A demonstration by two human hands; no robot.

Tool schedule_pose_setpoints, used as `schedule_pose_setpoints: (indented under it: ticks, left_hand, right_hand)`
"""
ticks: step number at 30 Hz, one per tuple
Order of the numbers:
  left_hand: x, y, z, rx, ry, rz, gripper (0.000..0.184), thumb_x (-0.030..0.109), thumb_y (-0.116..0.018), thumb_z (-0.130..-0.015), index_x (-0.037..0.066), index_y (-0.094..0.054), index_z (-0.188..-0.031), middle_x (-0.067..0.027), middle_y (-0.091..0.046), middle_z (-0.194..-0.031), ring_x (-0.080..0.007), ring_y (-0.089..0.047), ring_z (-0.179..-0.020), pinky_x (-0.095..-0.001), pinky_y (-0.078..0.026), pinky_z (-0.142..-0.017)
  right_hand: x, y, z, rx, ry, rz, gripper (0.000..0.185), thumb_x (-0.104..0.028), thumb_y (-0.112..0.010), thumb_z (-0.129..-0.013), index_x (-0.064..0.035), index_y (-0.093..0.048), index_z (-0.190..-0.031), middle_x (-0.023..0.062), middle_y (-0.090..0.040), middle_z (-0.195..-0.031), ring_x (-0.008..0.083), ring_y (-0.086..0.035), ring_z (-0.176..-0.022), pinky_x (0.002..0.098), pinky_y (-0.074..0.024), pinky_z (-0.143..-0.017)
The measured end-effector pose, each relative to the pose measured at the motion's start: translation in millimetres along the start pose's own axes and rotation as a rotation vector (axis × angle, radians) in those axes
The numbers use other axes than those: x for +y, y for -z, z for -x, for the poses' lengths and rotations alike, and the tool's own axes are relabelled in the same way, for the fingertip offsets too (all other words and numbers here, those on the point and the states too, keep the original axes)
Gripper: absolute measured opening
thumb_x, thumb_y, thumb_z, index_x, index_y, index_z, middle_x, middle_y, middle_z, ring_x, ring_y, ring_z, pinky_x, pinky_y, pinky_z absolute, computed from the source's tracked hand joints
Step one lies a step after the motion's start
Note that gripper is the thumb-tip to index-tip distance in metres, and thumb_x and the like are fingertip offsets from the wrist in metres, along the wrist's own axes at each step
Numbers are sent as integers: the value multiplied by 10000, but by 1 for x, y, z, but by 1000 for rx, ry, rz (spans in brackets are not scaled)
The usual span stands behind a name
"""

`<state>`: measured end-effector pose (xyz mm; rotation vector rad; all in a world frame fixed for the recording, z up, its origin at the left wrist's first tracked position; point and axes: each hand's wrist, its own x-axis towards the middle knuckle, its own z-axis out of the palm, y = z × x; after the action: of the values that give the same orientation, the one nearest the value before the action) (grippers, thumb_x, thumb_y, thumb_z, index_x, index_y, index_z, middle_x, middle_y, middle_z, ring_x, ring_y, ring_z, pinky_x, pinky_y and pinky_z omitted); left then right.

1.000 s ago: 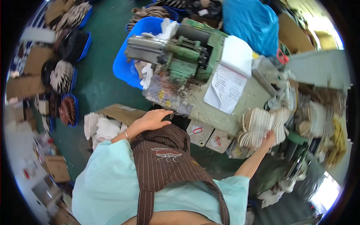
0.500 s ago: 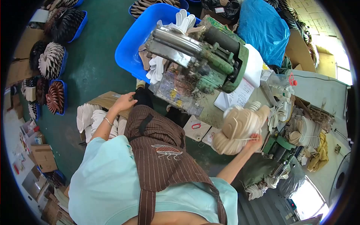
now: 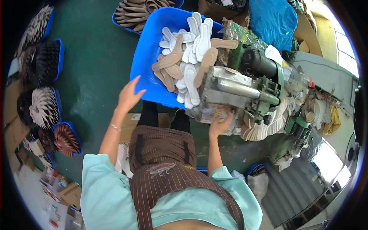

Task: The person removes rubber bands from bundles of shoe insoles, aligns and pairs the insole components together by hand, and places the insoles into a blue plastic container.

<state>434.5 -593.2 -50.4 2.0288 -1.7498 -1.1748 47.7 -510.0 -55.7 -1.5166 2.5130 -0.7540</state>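
Note:
A large blue bin (image 3: 140,69) holds a loose heap of white insoles (image 3: 189,80) and tan insoles (image 3: 171,59). My left hand (image 3: 129,96) is open, thumb and fingers apart, by the bin's near left edge; whether it touches is unclear. Close to the plastic-covered front of a green machine with a metal roller (image 3: 237,90) is my right hand (image 3: 220,123). Its thumb and fingers look apart, partly blurred, and I see nothing held in them. To the right of that hand, partly behind the machine, rests a fanned bundle of cream insoles (image 3: 268,124).
Blue tubs (image 3: 59,59) of stacked dark, white and brown pieces line the left floor. Another tub of brown pieces (image 3: 132,15) stands behind the bin. A blue plastic bag (image 3: 274,25) lies at the back right. Cardboard (image 3: 161,119) is near my legs.
My right hand has let go of the cream insole bundle and moved left to the machine's front. My left hand has moved up to the bin. The view has shifted, showing more of the bin.

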Motion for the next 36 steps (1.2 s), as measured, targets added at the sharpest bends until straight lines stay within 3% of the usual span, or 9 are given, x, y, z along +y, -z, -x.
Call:
schedule_pose_setpoints:
  ticks: [3,6,13,17,20,27,31,34,36]
  left_hand:
    - [40,-19,-63,-50,-272,45,684,275,-678,-772,91,-376,-1357,-170,-487,-1295,-318,-467,-1194,-384,-396,-979]
    - [98,-50,-110,-146,-515,168,732,228,-697,-754,106,-336,-1378,-176,-487,-1281,-323,-470,-1180,-396,-396,-977]
    - [198,-146,-165,32,-904,520,504,117,-638,-762,115,-514,-1251,-118,-546,-1232,-307,-489,-1176,-418,-366,-1021]
    - [193,-158,-166,-171,-917,508,333,86,-606,-774,116,-619,-1106,-64,-623,-1114,-273,-541,-1113,-427,-380,-997]
    - [183,-153,-169,141,-690,619,95,154,-633,-776,97,-661,-846,-83,-674,-845,-255,-638,-804,-401,-467,-779]
    - [63,-142,-218,106,-3,871,228,185,-611,-849,-41,-593,-821,-130,-589,-631,-212,-508,-526,-348,-411,-538]
    - [-5,-115,-238,-257,178,160,351,251,-613,-846,1,-594,-1092,-174,-640,-882,-330,-617,-879,-409,-474,-763]
    - [-44,-88,-236,120,-76,-283,564,280,-677,-797,7,-469,-1244,-204,-497,-1200,-358,-484,-1110,-466,-424,-868]
    - [-65,-61,-240,254,-228,-399,621,271,-697,-780,10,-431,-1277,-210,-443,-1258,-365,-448,-1143,-472,-412,-885]
  right_hand:
    - [-62,-34,-2,-200,385,251,449,-68,-596,-721,14,-503,-1153,198,-474,-1230,404,-467,-1097,464,-388,-901]
    - [11,-109,1,-496,509,290,454,-59,-592,-762,-11,-483,-1200,206,-529,-1088,379,-525,-1002,435,-447,-840]
    - [-2,-106,-76,-394,467,413,435,-45,-585,-760,-25,-493,-1184,187,-531,-1033,368,-534,-953,442,-456,-799]
    - [-25,-100,-92,-339,417,476,422,-36,-580,-759,-33,-499,-1173,175,-533,-997,361,-539,-919,447,-462,-773]
    - [-61,-107,-101,-303,385,542,414,-29,-577,-758,-40,-504,-1165,165,-534,-969,355,-543,-895,450,-467,-752]
    - [-128,-119,-80,-320,148,350,330,67,-527,-742,-25,-563,-1058,156,-546,-970,345,-542,-913,427,-451,-782]
    - [-153,-169,-25,-335,-6,-87,317,49,-550,-760,-24,-582,-1066,154,-548,-1018,331,-518,-976,406,-421,-856]
    - [-155,-206,-2,-578,-33,-215,312,-4,-577,-789,-12,-576,-1101,187,-540,-1116,362,-488,-1067,425,-386,-928]
    - [-155,-218,-10,-368,-7,-87,346,-54,-588,-803,-2,-549,-1143,212,-515,-1168,379,-464,-1105,439,-358,-959]
